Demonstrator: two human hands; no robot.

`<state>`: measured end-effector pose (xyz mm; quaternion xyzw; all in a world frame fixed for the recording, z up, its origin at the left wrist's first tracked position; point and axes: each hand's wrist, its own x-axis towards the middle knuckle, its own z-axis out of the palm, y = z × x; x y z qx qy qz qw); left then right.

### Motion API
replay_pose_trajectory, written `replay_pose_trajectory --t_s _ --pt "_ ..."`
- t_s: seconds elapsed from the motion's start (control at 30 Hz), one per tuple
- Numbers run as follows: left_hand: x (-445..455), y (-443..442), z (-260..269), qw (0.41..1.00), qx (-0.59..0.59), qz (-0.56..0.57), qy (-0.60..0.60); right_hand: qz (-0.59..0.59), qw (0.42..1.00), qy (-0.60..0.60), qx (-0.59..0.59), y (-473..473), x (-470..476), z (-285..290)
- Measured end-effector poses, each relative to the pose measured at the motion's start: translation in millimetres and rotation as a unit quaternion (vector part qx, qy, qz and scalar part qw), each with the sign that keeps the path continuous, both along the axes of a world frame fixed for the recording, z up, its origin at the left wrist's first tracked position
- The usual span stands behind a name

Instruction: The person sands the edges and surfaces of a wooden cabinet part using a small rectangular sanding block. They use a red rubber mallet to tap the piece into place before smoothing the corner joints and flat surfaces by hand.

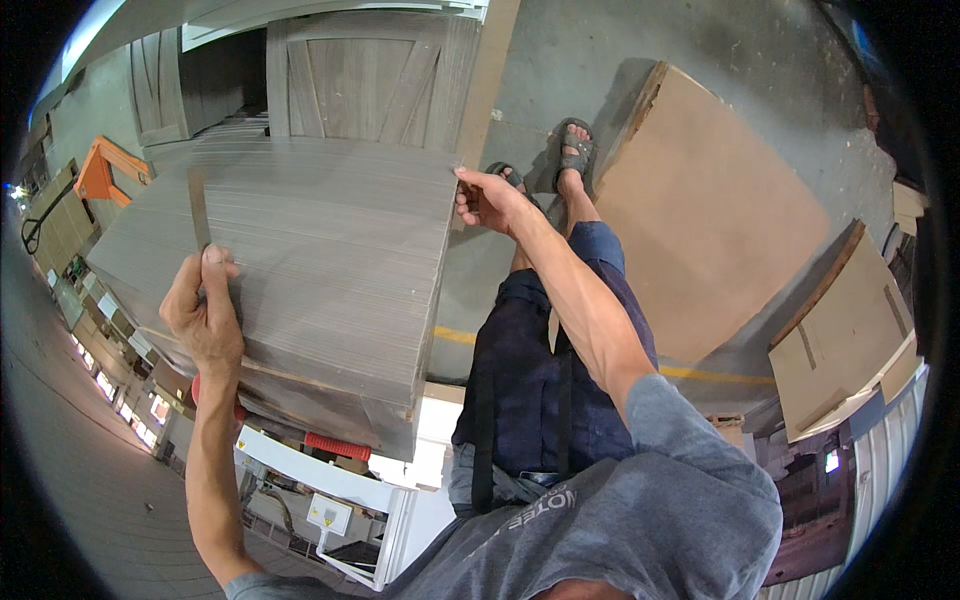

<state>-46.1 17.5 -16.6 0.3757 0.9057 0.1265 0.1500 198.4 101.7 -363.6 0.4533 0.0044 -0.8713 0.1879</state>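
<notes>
My left hand [202,307] is raised over the left part of a large stack of grey wood-grain boards [322,262]. Pinched between its thumb and fingers is a narrow, thin brownish strip [199,206], which points away from me. At the far right corner of the stack is my right hand [487,201], its thumb extended along the edge and its other fingers curled below. Whether the right fingers grip a board there is hidden. The boards lie tightly side by side, their long thin edges facing up. Blur covers the stack's far edge.
Grey wooden panels with diagonal braces [360,79] stand beyond the stack. A large brown board [720,202] lies to the right of my sandalled feet, with cardboard [847,337] farther right. Near the stack are an orange metal frame [112,169] and a red roller [337,445] on white machinery.
</notes>
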Motion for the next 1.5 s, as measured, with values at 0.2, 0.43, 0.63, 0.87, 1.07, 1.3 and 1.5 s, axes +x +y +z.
replay_pose_trajectory --t_s 0.2,0.43,0.63,0.87,1.07,1.3,1.5 --pt "2.2 1.7 2.6 0.999 -0.037 0.011 0.003 -0.042 0.998 -0.031 -0.037 -0.8 7.3 -6.6" --pt "4.4 1.3 3.1 0.999 -0.044 0.026 -0.005 0.028 0.997 -0.054 0.045 2.5 -17.9 -28.5" --pt "3.9 4.5 3.3 0.998 -0.053 0.032 -0.020 -0.087 0.991 -0.103 -0.003 -12.4 -15.9 -65.9" --pt "0.9 -3.6 6.1 0.998 -0.049 0.015 -0.032 -0.114 0.990 -0.077 -0.039 -12.6 -15.1 -62.3" --pt "0.7 2.7 1.5 0.999 -0.048 -0.012 -0.013 -0.196 0.974 -0.098 -0.063 -28.2 -3.6 -73.7" --pt "3.4 -4.1 3.7 0.999 -0.035 0.014 -0.006 -0.059 0.996 -0.048 0.052 -9.0 -11.4 7.8" --pt "-2.8 -5.9 4.9 0.998 -0.051 0.005 -0.033 -0.121 0.993 -0.018 0.005 -10.2 -0.2 1.8"
